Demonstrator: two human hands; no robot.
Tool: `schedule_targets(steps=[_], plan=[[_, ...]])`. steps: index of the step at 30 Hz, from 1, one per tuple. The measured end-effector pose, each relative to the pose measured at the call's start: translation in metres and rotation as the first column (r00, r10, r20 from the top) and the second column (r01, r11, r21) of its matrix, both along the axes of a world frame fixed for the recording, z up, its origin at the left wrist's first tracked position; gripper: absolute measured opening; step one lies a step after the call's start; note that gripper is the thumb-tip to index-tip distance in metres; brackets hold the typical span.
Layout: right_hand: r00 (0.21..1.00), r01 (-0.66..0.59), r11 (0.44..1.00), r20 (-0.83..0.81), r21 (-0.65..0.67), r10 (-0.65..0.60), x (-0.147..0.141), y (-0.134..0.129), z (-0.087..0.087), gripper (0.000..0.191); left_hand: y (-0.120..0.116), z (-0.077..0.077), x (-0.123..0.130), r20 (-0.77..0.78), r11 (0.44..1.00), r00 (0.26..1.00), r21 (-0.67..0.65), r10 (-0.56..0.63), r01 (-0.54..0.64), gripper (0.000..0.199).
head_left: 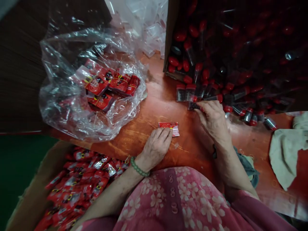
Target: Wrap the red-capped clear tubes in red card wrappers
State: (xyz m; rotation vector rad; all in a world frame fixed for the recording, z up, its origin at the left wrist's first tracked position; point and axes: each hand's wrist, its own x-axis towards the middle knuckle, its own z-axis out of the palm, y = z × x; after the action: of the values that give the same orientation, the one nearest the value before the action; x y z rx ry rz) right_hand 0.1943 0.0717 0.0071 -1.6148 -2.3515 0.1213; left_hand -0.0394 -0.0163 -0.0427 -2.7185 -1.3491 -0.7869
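Left hand (156,149) lies open, pinning a red packet (166,126) to the table (154,96); right hand (213,118) pinches a red-capped tube (193,106) beside the carton's (170,32) spilled heap.

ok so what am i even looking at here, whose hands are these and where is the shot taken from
This is a single picture from a camera worn on a person's head, looking forward and down, so these are that person's own arms, with no machine involved. The left hand, wearing a green bead bracelet, rests on a small red packet. The right hand appears to pinch a red-capped clear plastic tube, one of many in and in front of a cardboard box on a reddish wooden table. A clear plastic bag holds more red packets, and an open carton at lower left is full of them.
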Motion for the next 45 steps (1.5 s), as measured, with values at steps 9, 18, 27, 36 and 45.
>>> schedule_targets(steps=[9, 18, 27, 36, 45], plan=[[0.958, 0.102, 0.985, 0.279, -0.143, -0.059, -0.029, 0.033, 0.001, 0.051, 0.005, 0.004, -0.002, 0.199, 0.992, 0.98, -0.121, -0.021, 0.046, 0.015], [0.974, 0.102, 0.979, 0.219, -0.174, -0.063, -0.036, 0.008, -0.01, 0.037, 0.012, 0.016, -0.002, 0.142, 0.978, 0.99, -0.207, -0.005, 0.034, 0.015], [0.925, 0.337, 0.931, 0.232, -0.143, -0.299, -0.069, 0.043, -0.015, 0.044, 0.009, 0.019, 0.007, -0.102, 0.985, 0.994, -0.169, 0.03, -0.047, 0.018], [0.97, 0.188, 0.966, -0.118, -0.176, -0.21, -0.052, 0.05, -0.027, 0.039, 0.017, 0.014, -0.007, 0.586, 0.932, 0.761, -0.357, 0.277, -0.064, 0.007], [0.82, -0.18, 0.951, -0.573, -0.252, 0.003, -0.008, -0.027, 0.023, 0.031, 0.013, 0.029, -0.013, 0.726, 0.932, 0.633, -0.363, 0.268, 0.022, 0.01]])
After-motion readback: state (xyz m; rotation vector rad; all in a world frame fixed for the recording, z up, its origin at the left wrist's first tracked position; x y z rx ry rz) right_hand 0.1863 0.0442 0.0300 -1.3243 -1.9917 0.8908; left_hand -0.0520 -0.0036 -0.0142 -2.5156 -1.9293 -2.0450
